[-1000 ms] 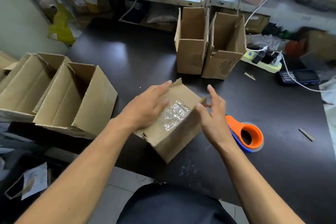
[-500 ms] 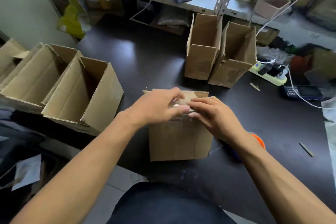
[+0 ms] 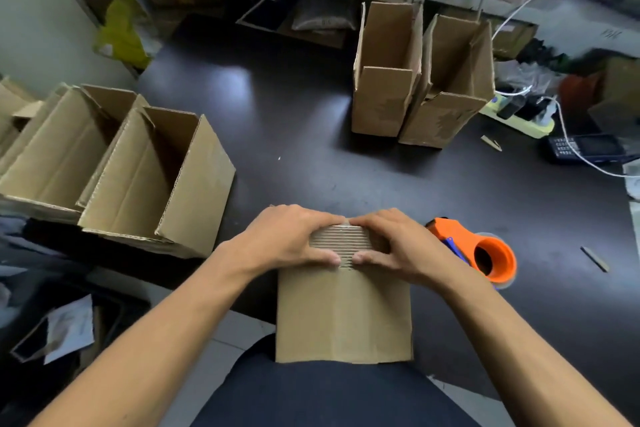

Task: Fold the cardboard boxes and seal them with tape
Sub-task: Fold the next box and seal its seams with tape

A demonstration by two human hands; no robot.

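Note:
A small brown cardboard box stands at the near edge of the dark table, right in front of me. A strip of clear tape runs over its top edge and shows between my hands. My left hand and my right hand both wrap that top edge, fingers over the top and thumbs on the near face, fingertips almost meeting. An orange tape dispenser lies on the table just right of my right hand.
Two large open boxes lie on their sides at the left. Two tall open boxes stand at the back. A power strip, a handheld device and cables sit far right.
The box was tilted with its taped face up; now it stands square near the table edge. Both hands have come together and closed over its top edge.

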